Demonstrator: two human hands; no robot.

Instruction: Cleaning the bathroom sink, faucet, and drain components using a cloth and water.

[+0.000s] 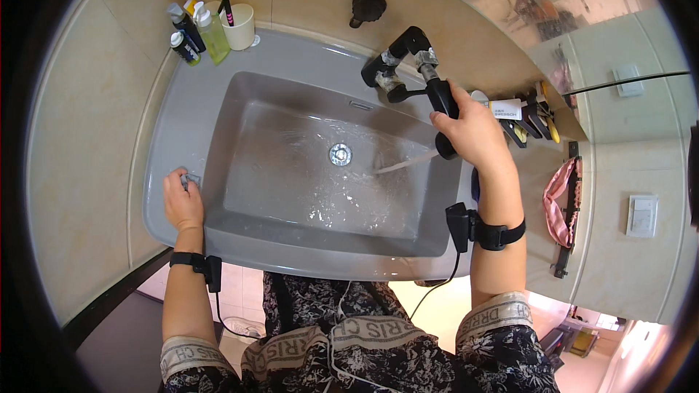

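My right hand [466, 127] grips the pull-out head of a black faucet [441, 98], fingers wrapped round it. From its lower end a water stream [406, 163] runs slantwise into the grey sink [320, 207]. Thin water covers the basin floor around the metal drain [340, 154]. On the left rim of the sink my left hand [182, 200] rests with bent fingers, closed on a small grey crumpled piece [191, 180] that looks like cloth. The fingers hide most of that piece.
At the back left corner stand a pump bottle [212, 35], dark bottles [186, 27] and a white cup [239, 28] holding toothbrushes. A black wall holder [368, 7] is behind the faucet. Right of it, several items [530, 118] hang beside a pink headband [559, 204].
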